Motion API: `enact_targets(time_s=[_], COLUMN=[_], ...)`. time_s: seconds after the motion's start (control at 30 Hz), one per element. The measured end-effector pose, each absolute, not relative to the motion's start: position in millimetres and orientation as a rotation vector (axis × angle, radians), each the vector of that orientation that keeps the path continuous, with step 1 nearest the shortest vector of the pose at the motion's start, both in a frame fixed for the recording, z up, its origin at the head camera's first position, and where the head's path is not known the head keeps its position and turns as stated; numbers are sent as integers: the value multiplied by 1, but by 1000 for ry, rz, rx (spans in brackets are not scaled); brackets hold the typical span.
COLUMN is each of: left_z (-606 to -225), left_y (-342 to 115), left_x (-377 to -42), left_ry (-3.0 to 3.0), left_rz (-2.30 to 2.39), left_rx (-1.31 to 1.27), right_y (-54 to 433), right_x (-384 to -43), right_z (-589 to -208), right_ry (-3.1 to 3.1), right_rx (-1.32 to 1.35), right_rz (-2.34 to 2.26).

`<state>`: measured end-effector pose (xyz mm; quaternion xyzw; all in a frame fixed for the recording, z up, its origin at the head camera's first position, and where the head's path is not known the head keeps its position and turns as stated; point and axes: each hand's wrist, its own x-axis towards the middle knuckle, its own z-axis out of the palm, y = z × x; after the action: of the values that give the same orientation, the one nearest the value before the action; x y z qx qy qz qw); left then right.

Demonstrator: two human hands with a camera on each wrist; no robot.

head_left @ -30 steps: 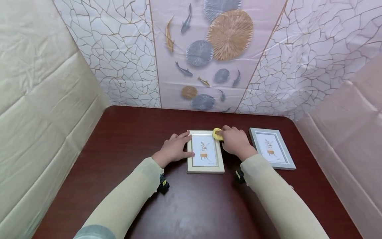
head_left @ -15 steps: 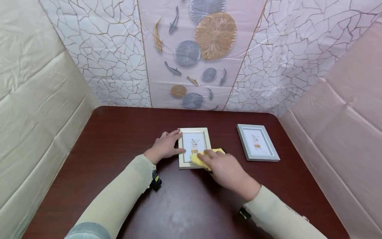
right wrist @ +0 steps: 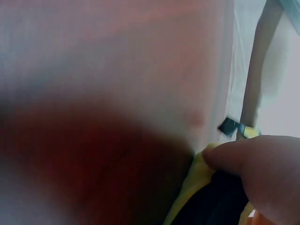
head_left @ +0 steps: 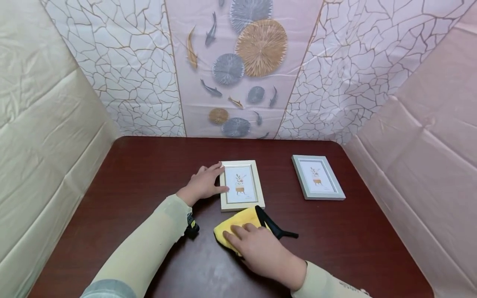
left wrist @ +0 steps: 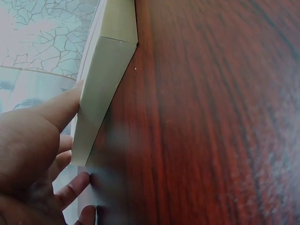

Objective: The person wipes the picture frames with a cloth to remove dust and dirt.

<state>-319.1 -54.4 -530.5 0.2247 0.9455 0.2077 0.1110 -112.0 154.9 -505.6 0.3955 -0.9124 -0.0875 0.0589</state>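
A cream picture frame (head_left: 242, 184) with a potted-plant print lies on the table. My left hand (head_left: 201, 184) rests on its left side, thumb and fingers spread across the border. In the left wrist view, that thumb touches the frame's pale edge (left wrist: 101, 75), and the other fingers are lower along it. Just in front of the frame, my right hand (head_left: 262, 250) grips a yellow cloth (head_left: 238, 223) with black trim. The right wrist view has the thumb (right wrist: 229, 157) against the folded cloth (right wrist: 192, 183); the fingers beneath are hidden there.
A grey-blue picture frame (head_left: 303, 182) with a similar print lies to the right on the dark red-brown table (head_left: 167, 157). Patterned wall coverings (head_left: 141, 82) enclose the back and sides. Each wrist wears a camera strap; the left one (head_left: 191, 227) is visible.
My right hand has wiped the cloth from the cream frame's upper right corner down across its lower part and off its front edge. The left hand stays on the frame; the head view shifted.
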Motion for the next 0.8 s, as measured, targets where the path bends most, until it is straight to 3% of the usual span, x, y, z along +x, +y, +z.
enact_targets(time_s=[0.47,0.8], left_z=[-530,-534], left_y=[-58,-54], left_x=[-323,-312], left_ry=[2764,2853], left_rz=[572,510], left_rx=[668,635], right_y=[127,120], right_x=[-76,-87], right_z=[-502,-492], right_ry=[-2891,-3141], right_rx=[1187,1099], right_rz=[-11,245])
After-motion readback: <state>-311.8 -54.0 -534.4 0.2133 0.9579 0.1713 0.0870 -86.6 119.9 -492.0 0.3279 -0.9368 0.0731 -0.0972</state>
